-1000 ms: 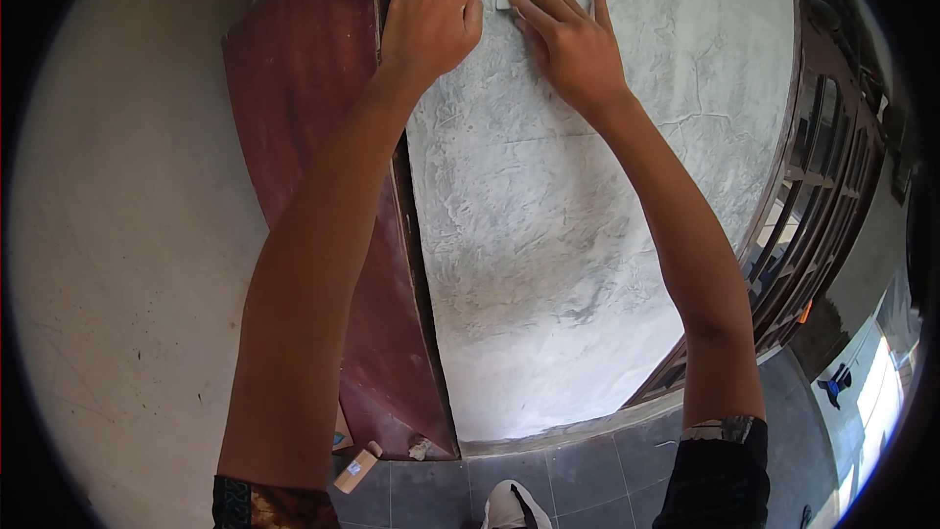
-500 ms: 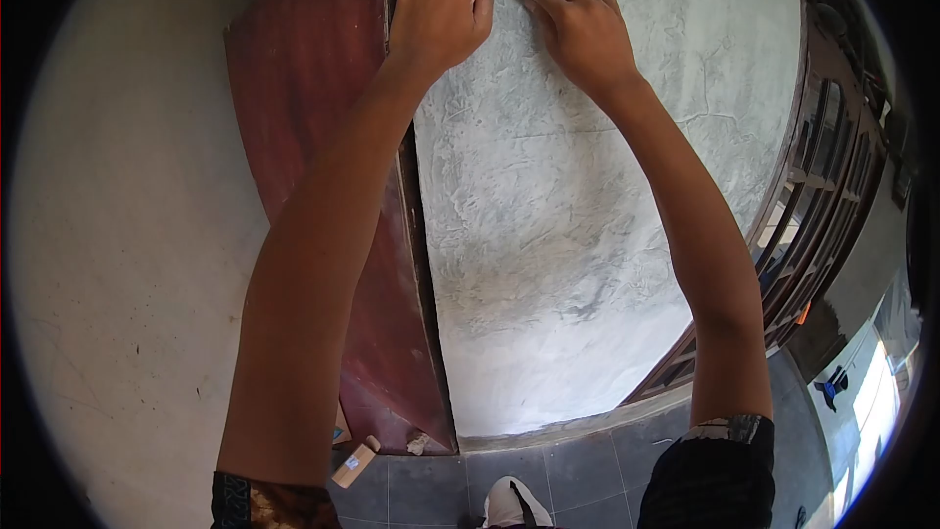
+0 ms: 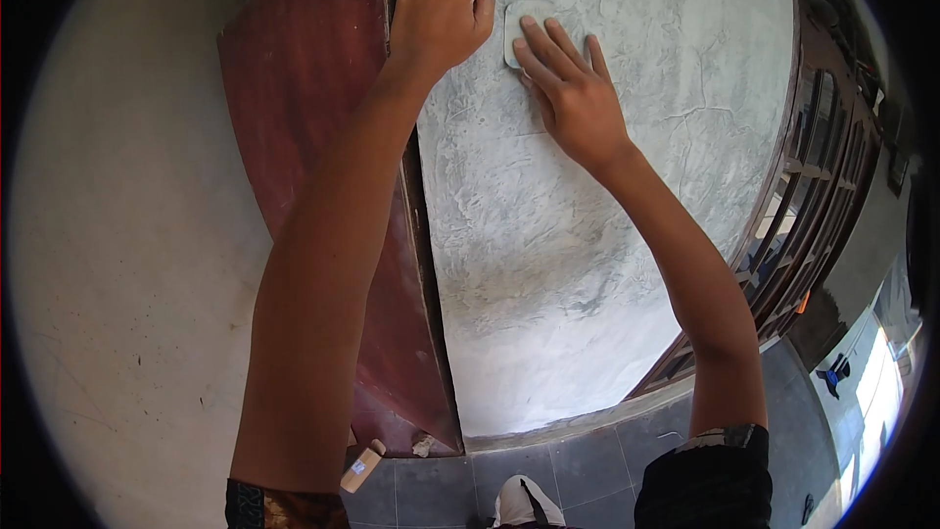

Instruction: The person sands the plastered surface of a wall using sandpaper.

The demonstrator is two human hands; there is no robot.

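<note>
My left hand (image 3: 443, 15) lies with its fingers spread on the grey-white plastered wall (image 3: 587, 225), beside the dark edge of a red-brown wooden panel (image 3: 304, 69). To its right, my right hand (image 3: 578, 88) presses a thin pale rounded-corner pad (image 3: 513, 34) flat on the wall. The pad's left part shows beyond my fingertips, and the rest is hidden under the hand. The wall has rough trowel marks and fine cracks.
A dark wooden window frame (image 3: 813, 176) stands at the right. Below lie grey floor tiles (image 3: 597, 465), a light wooden block (image 3: 362, 465) by the panel's foot, and a blue-black object (image 3: 834, 374) at far right. A plain wall (image 3: 137, 235) fills the left.
My right hand has moved down the wall with the pad, and more of the pad shows. My left hand has stayed in nearly the same place.
</note>
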